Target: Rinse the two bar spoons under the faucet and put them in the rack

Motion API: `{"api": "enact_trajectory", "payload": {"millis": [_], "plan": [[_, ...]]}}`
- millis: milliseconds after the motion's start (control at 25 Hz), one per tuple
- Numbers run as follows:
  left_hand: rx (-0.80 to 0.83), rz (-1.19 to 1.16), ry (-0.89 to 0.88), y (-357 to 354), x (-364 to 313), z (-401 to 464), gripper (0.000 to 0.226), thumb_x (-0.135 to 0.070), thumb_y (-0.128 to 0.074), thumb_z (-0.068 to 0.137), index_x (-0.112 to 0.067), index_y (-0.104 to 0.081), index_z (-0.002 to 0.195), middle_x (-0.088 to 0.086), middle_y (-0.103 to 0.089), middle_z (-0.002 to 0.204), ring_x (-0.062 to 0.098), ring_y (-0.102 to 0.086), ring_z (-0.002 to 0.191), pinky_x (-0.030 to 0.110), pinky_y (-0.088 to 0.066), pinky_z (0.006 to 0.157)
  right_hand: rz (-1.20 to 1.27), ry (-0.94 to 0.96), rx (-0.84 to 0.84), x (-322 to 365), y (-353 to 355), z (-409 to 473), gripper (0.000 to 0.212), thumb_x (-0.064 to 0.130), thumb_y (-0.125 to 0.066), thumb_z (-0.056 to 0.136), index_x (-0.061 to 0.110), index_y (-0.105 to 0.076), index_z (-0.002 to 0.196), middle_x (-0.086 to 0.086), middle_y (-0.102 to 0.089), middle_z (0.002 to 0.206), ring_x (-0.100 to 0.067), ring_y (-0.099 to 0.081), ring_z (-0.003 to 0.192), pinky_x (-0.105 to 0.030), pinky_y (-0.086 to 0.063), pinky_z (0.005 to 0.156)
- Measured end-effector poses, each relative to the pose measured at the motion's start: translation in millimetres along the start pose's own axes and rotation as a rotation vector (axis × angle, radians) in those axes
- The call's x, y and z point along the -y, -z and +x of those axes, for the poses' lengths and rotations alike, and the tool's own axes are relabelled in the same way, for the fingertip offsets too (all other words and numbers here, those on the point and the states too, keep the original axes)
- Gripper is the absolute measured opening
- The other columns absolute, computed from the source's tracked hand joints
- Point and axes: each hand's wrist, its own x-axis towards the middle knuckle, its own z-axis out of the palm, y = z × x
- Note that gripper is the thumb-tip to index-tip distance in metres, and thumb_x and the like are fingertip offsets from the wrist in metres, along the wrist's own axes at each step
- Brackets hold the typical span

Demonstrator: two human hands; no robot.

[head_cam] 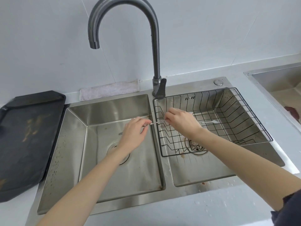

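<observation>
A thin twisted bar spoon (pixel 154 123) runs level between my two hands, above the divider of the double sink (pixel 114 190). My left hand (pixel 135 132) pinches its left part over the left basin. My right hand (pixel 181 122) pinches its right part just inside the black wire rack (pixel 254 126), which sits in the right basin. The second bar spoon (pixel 210 122) lies on the rack's floor, right of my right hand, bowl pointing right. The grey gooseneck faucet (pixel 155 51) arches to the left; no water shows at its spout.
A dark, stained tray (pixel 27 136) lies on the counter left of the sink. A folded white cloth (pixel 110 91) rests against the back wall. Another steel basin (pixel 280 82) shows at the far right. Water drops dot the front counter.
</observation>
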Motion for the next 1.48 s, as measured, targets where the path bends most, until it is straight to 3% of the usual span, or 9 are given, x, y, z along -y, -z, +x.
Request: {"api": "enact_trajectory", "payload": {"millis": [160,360,640,800,960,1040,1200,1480], "plan": [[-0.023,0.074,-0.043,-6,-11,5,0.039,-0.022,-0.047,0.091,-0.022,-0.045,0.13,-0.003,-0.048,0.137,0.017,-0.039,0.127,0.031,-0.021,0.106,-0.033,-0.185,0.022,-40,16,-27,0.007,0.005,-0.063,0.084,-0.002,-0.064,0.083,-0.017,-0.064,0.082,-0.035,-0.065,0.067,-0.033,-0.047,0.047],[0.156,0.129,-0.015,-30,-18,12,0.061,-0.037,-0.042,0.091,-0.016,-0.018,0.143,0.001,-0.017,0.155,0.018,-0.013,0.143,0.038,-0.008,0.117,-0.085,-0.413,0.167,-83,32,-66,0.018,0.012,-0.05,0.094,-0.001,-0.061,0.1,-0.018,-0.059,0.101,-0.04,-0.061,0.087,-0.043,-0.049,0.064],[0.347,0.179,0.054,-76,-28,12,0.075,-0.046,-0.034,0.092,-0.012,0.008,0.144,0.006,0.015,0.156,0.022,0.016,0.143,0.044,0.006,0.117,-0.1,-0.497,0.402,-110,13,-86,0.022,0.019,-0.044,0.096,0.005,-0.059,0.107,-0.013,-0.058,0.112,-0.037,-0.061,0.095,-0.043,-0.049,0.071],[0.396,0.227,0.1,-89,-24,8,0.082,-0.048,-0.037,0.09,-0.01,0.012,0.142,0.007,0.025,0.153,0.021,0.027,0.139,0.05,0.007,0.115,-0.107,-0.49,0.47,-116,0,-89,0.021,0.017,-0.041,0.097,0.007,-0.058,0.106,-0.011,-0.057,0.111,-0.036,-0.061,0.093,-0.037,-0.043,0.066],[0.401,0.253,0.082,-92,-20,7,0.084,-0.05,-0.036,0.089,-0.009,0.016,0.141,0.002,0.037,0.143,0.017,0.036,0.13,0.05,0.007,0.115,-0.12,-0.499,0.517,-117,-9,-86,0.021,0.018,-0.043,0.096,0.008,-0.06,0.107,-0.01,-0.057,0.113,-0.036,-0.062,0.095,-0.04,-0.048,0.07],[0.408,0.255,0.082,-92,-20,8,0.085,-0.05,-0.036,0.089,-0.009,0.017,0.141,-0.001,0.039,0.136,0.016,0.037,0.127,0.05,0.007,0.115,-0.111,-0.494,0.551,-114,-13,-82,0.022,0.019,-0.044,0.096,0.01,-0.061,0.107,-0.01,-0.057,0.114,-0.036,-0.061,0.098,-0.041,-0.049,0.073],[0.412,0.248,0.089,-91,-22,8,0.084,-0.049,-0.036,0.09,-0.009,0.016,0.141,0.005,0.03,0.151,0.018,0.033,0.134,0.049,0.007,0.115,-0.075,-0.523,0.591,-110,-17,-77,0.022,0.019,-0.045,0.096,0.01,-0.062,0.105,-0.009,-0.057,0.114,-0.036,-0.059,0.101,-0.04,-0.047,0.077],[0.416,0.242,0.093,-90,-22,7,0.082,-0.046,-0.037,0.09,-0.009,0.015,0.142,0.006,0.026,0.153,0.022,0.028,0.139,0.048,0.005,0.116,-0.017,-0.553,0.613,-114,-24,-78,0.016,0.015,-0.049,0.092,0.01,-0.064,0.097,-0.007,-0.06,0.11,-0.032,-0.059,0.103,-0.035,-0.044,0.072]]}}
